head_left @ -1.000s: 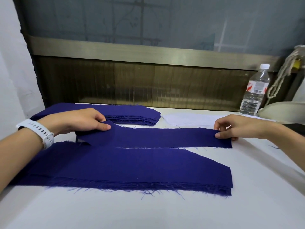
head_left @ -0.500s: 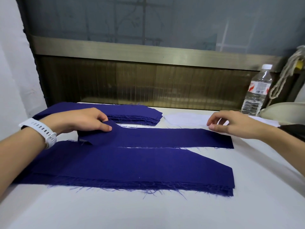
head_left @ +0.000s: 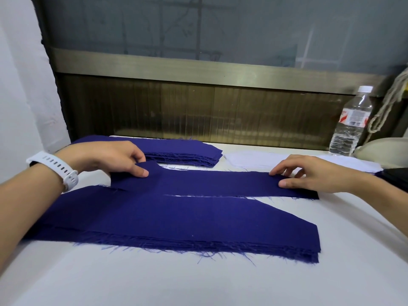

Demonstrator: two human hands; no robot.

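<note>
The white surface (head_left: 331, 272) carries a wide blue stack (head_left: 187, 221); just behind it, overlapping its left part, lies the blue strip (head_left: 209, 183). My left hand (head_left: 103, 159) pinches the strip's raised left corner; my right hand (head_left: 309, 173) rests loosely spread fingers on its right end

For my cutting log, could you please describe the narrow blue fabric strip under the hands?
The narrow blue fabric strip is a long, dark blue woven piece, frayed along its near edge, widening at its left end. It lies across the white table, its left end overlapping the larger blue fabric stack. The left hand pinches that lifted end; the right hand rests its fingers on the right end.
</note>
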